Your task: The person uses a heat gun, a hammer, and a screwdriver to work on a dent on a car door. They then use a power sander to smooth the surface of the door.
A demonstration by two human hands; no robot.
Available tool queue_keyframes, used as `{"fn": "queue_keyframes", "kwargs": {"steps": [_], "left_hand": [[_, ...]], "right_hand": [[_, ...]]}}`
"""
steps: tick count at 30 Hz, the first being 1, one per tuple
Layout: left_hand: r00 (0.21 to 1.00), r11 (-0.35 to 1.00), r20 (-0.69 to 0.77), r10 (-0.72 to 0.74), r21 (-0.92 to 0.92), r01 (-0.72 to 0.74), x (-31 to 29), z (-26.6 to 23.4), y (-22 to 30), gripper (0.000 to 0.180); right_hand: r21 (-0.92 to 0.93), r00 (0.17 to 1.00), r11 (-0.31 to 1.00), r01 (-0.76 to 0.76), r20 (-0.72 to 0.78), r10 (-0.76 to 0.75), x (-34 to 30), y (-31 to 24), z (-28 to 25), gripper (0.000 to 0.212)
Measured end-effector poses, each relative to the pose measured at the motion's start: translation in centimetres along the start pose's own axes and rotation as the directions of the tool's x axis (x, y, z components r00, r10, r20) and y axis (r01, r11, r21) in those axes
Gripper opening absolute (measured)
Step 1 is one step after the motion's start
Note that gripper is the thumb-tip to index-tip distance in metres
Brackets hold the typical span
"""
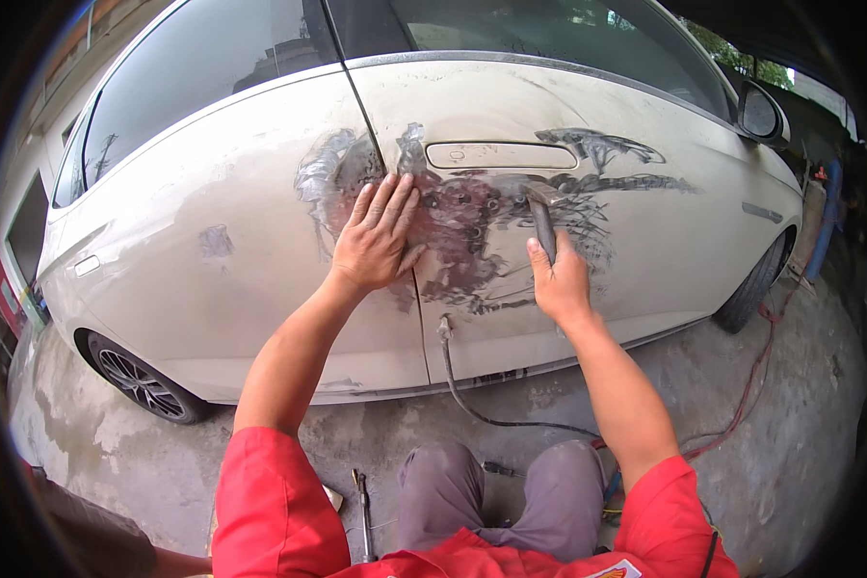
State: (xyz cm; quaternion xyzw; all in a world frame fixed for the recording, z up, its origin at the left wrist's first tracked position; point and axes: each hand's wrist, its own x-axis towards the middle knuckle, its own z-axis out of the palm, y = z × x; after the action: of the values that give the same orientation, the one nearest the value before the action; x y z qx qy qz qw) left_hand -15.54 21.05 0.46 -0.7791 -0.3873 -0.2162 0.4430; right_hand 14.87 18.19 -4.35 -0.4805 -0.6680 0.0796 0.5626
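A white car door (520, 106) stands in front of me, with a sanded, smeared patch (462, 226) of grey and dark red below its door handle (501, 155). My left hand (380, 231) lies flat against the body, fingers stretched upward, across the seam between the front and rear doors. My right hand (561, 279) is wrapped round the dark handle of a hammer (544, 226). The hammer's head is up at the right part of the smeared patch; whether it touches the metal, I cannot tell.
A clamp-like end (444, 328) of a dark cable rests against the lower door; the cable (511, 421) runs right along the floor. A red hose (747, 385) curves at right, near a blue cylinder (826, 222). A long metal tool (363, 515) lies by my knees.
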Motion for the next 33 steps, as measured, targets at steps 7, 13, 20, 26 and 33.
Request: {"fn": "queue_keyframes", "kwargs": {"steps": [7, 13, 20, 26, 33], "left_hand": [[0.991, 0.994, -0.088, 0.098, -0.03, -0.101, -0.2, -0.1, -0.3, 0.069], [0.977, 0.992, -0.214, 0.013, -0.118, -0.039, -1.1, 0.5, -0.9, 0.062], [0.978, 0.994, -0.209, -0.011, -0.105, -0.011, -1.3, 0.3, -0.8, 0.059], [0.981, 0.991, -0.184, -0.061, -0.129, 0.037, -0.5, 0.3, -0.8, 0.071], [0.971, 0.98, -0.135, -0.196, 0.0, 0.197, 7.3, -1.9, -3.6, 0.079]], "right_hand": [[-0.013, 0.982, 0.985, 0.172, 0.082, -0.17, 1.3, -1.1, 3.1, 0.044], [-0.074, 0.952, 0.962, 0.262, 0.182, -0.245, 1.4, -4.7, 6.0, 0.044], [0.051, 0.946, 0.957, 0.286, 0.146, -0.29, 3.7, -7.3, 5.9, 0.047], [-0.141, 0.949, 0.959, 0.248, 0.235, -0.21, 7.5, -9.6, 3.6, 0.051], [-0.053, 0.966, 0.983, 0.176, 0.201, -0.162, 9.5, -11.6, -0.5, 0.052]]}}
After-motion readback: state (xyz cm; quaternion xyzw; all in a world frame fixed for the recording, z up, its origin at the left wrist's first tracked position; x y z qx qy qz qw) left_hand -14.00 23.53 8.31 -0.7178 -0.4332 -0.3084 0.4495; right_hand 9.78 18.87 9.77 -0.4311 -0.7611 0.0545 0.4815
